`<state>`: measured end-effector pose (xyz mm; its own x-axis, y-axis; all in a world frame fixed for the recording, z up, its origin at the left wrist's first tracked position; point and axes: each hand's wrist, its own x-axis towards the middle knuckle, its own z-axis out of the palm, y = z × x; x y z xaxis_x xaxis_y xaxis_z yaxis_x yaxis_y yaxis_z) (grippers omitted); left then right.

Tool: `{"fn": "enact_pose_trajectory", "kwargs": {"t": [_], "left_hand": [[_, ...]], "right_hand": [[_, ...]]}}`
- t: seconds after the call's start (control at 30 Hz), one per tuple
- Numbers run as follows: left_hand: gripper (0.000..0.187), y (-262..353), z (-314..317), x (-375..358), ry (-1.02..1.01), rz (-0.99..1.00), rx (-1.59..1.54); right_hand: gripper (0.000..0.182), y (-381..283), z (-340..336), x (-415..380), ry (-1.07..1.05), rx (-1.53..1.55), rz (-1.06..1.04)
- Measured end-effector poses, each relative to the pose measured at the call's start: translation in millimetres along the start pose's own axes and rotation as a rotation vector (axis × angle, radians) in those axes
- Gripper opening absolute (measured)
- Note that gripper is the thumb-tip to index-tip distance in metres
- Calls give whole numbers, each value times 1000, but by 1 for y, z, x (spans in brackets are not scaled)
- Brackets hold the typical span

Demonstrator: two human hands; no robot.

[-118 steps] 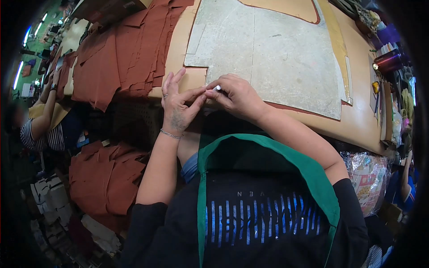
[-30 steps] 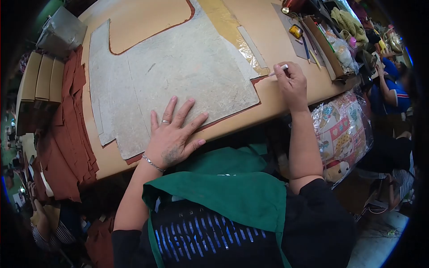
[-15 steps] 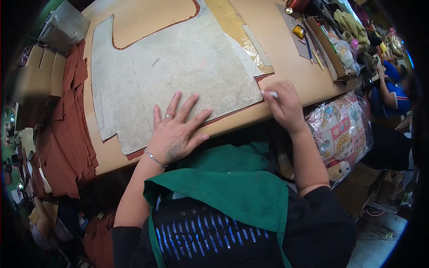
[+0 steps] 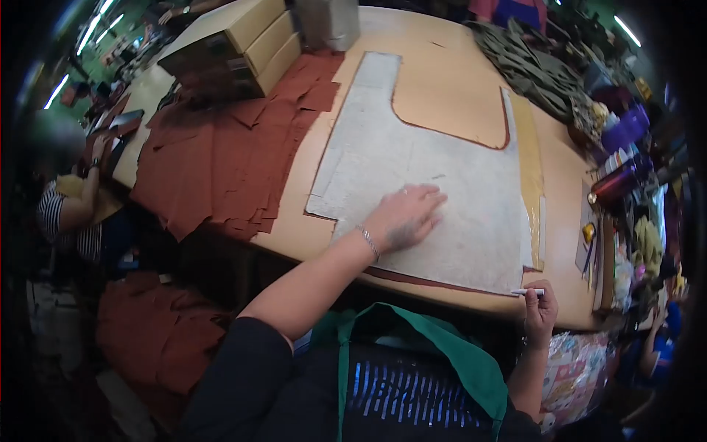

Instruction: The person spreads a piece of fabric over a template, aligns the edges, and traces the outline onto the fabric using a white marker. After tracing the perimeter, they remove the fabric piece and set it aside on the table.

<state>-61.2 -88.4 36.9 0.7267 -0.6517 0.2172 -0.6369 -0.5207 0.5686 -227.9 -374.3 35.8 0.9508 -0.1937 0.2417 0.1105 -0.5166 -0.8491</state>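
Note:
A large grey-white pattern template [image 4: 471, 221] with a deep cutout lies flat on the table. Rust-brown fabric [image 4: 420, 281] shows as a thin rim along its near edge and the cutout. My left hand [image 4: 405, 217] rests over the middle of the template, palm down, its fingers stretched out and slightly blurred. At the template's near right corner, my right hand [image 4: 541, 313] grips a slim white pen [image 4: 529, 292], whose tip points left at that corner.
Stacked rust-brown fabric [image 4: 221, 162] covers the table's left side, with cardboard boxes [image 4: 243, 44] behind it. Dark green cloth [image 4: 523, 62] lies at the back right. Tools and a tumbler [image 4: 618, 180] line the right edge. A person [image 4: 74, 199] works at far left.
My view has swung left, bringing more of the fabric stack and boxes in. My left hand has slid from the near edge further onto the template. My right hand keeps the pen at the corner.

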Motion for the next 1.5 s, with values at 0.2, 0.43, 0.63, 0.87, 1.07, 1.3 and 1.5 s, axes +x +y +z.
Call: {"fn": "enact_pose_trajectory", "kwargs": {"t": [0.2, 0.43, 0.63, 0.87, 1.07, 1.3, 1.5], "left_hand": [[39, -70, -10, 57, 138, -285, 262], [50, -93, -7, 56, 142, -392, 272], [49, -95, -10, 51, 169, -426, 245], [51, -95, -9, 47, 282, -389, 204], [28, -128, -35, 65, 524, -366, -5], [20, -228, -100, 203, 436, -175, 170], [39, -287, -107, 283, 100, -231, 577]], "right_hand": [[14, 18, 31, 60, -62, 220, 192], [16, 8, 105, 162, -174, 238, 261], [21, -83, 237, 233, -636, 131, -80], [21, -39, 276, 329, -219, 163, -70], [10, 2, 272, 308, 105, -538, -532], [8, -13, 268, 307, 40, -429, -364], [8, -15, 263, 310, 9, -378, -300]]}}
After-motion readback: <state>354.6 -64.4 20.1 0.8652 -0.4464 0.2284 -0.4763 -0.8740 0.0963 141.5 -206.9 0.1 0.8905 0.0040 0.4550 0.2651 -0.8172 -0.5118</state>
